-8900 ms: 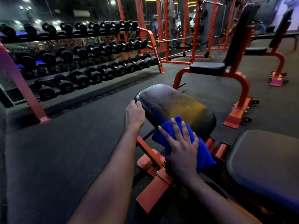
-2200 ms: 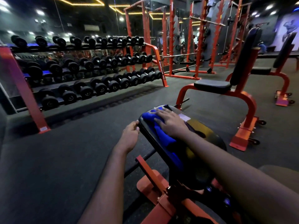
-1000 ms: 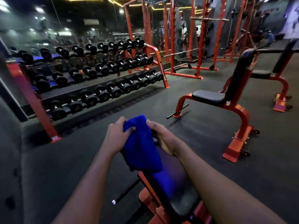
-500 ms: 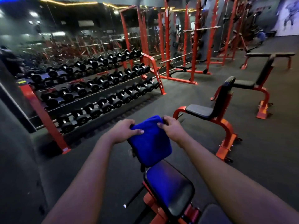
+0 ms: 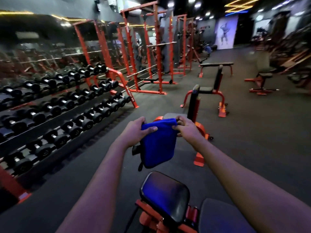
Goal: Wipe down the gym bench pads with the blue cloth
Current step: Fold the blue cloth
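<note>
In the middle of the frame we hold the blue cloth (image 5: 159,143) up in the air by its top edge. Our left hand (image 5: 136,132) pinches the left corner, with the thumb laid across the front and the fingers curled behind. Our right hand (image 5: 186,129) grips the right corner with its fingers bent over the fold. Neither hand holds anything else.

The cloth hangs below both hands as a doubled panel. It touches nothing that we can make out, and it sits well above the small pad (image 5: 165,194) at the bottom centre. A larger pad (image 5: 217,216) shows at the lower right edge. The dumbbell rack (image 5: 67,105) fills the left side.

We judge the cloth to be light, soft and limp. It sags under its own weight and would fold or bunch wherever we let go. It looks plush, so it should grip the pad rather than slide freely. Nothing about it seems fragile.

Holding it by the two top corners suits shaking it out or refolding it. For wiping, we think it is better to lay it flat on the pad and press a spread palm on its middle. The pad looks smooth and a little glossy, so a loose edge could drag or roll under.
</note>
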Tool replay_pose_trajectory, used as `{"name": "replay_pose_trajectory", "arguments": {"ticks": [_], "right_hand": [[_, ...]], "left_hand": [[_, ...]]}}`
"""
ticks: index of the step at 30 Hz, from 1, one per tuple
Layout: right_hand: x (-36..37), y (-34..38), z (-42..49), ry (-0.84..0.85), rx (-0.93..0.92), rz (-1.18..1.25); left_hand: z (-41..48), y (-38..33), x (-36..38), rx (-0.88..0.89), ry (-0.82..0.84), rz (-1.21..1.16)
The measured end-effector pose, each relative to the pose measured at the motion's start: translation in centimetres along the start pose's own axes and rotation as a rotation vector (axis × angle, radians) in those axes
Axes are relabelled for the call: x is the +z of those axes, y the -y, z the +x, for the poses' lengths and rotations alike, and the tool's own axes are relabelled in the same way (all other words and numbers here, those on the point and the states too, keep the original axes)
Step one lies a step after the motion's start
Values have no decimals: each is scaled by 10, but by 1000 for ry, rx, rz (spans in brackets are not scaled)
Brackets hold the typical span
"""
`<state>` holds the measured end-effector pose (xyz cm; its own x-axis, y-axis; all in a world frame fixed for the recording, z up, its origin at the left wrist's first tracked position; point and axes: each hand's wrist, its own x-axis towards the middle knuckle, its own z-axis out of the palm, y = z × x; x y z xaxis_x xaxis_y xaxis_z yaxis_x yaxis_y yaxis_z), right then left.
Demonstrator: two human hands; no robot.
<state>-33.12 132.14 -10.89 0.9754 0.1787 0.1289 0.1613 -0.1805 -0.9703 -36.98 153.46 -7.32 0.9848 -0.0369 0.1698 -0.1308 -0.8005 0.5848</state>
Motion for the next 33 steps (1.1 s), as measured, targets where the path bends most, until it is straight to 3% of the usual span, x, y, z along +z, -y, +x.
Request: {"name": "replay_pose_trajectory", "arguments": {"ticks": [10,20,33], "right_hand": [[-76,16,-69,-352,63,-98],[-202,10,-178,-680,158,-160],[-326,-1,-368,-1211,292,-197]], "left_hand": [[23,-70,43,272,166,-56],[23,-209,140,543,379,-148],[-61,-394,269,911,686,-248]]}}
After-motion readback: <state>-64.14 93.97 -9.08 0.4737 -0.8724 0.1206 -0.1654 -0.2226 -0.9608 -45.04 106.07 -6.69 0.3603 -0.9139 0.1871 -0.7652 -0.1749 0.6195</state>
